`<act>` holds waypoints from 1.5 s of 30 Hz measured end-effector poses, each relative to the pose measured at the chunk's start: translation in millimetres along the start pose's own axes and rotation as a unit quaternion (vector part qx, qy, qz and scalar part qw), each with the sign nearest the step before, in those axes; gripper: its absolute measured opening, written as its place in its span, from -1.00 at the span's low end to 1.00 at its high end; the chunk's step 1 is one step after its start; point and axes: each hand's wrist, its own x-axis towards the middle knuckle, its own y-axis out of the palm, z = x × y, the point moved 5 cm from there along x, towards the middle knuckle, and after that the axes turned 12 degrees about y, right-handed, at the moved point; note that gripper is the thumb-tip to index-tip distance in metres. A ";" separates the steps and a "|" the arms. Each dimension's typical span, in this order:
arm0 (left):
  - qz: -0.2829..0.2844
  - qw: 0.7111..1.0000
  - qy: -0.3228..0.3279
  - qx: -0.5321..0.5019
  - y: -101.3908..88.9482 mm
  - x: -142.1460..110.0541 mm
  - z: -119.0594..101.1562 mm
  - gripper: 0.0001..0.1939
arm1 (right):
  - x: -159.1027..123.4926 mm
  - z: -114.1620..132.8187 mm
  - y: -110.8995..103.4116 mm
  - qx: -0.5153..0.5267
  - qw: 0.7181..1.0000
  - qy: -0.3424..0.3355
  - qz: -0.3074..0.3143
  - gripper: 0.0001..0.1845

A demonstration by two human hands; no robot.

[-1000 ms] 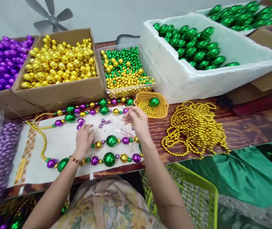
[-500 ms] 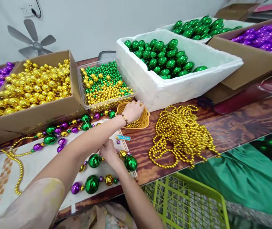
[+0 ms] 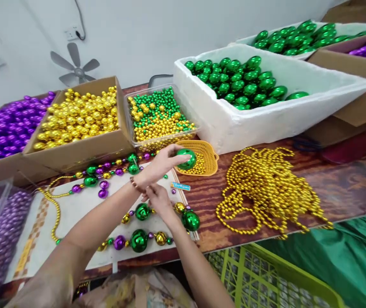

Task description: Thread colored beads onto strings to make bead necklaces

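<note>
Green and shiny, the large ball point(image 3: 186, 159) is in the left hand point(image 3: 162, 166), at the near left side of the orange plastic basket point(image 3: 211, 158). The thumb lies across its front and the hand is closed only as much as this round shape needs, perhaps because smooth plastic would easily roll. The left forearm crosses in front of the body. The right hand point(image 3: 160, 200) is beside the bracelet point(image 3: 134, 185), with fingers half bent; I cannot tell if it has hold of something.

The beaded strands point(image 3: 139, 240) lie in long rows upon the white mat point(image 3: 83, 209), which probably makes their order easy to see. The basket stands on the counter point(image 3: 202, 192) between mat and gold bead chains point(image 3: 266, 188), I think for short reaching.

The fingertips behind the ball are hidden, and the arms cover parts of the strands. The lime crate point(image 3: 253, 291) is cut off below. One dark object point(image 3: 306, 144) near the cardboard box point(image 3: 352, 107) is too blurred for me to name surely.
</note>
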 end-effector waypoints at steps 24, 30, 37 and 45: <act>-0.468 0.763 -0.115 -0.431 -164.8 -220.6 21.7 -0.61 | -71.1 23.0 64.1 -0.183 0.971 -0.152 0.034 -0.81; -0.495 0.691 -0.082 -0.520 -161.9 -219.8 15.5 -0.70 | -78.9 27.5 69.8 -0.224 0.952 -0.206 0.035 -0.78; -0.510 0.687 -0.087 -0.510 -160.0 -221.3 13.0 -0.74 | -78.0 22.5 72.7 -0.221 0.956 -0.191 0.027 -0.78; -0.511 0.704 -0.061 -0.489 -159.4 -222.8 13.3 -0.74 | -75.8 12.7 72.2 -0.198 0.966 -0.164 0.034 -0.77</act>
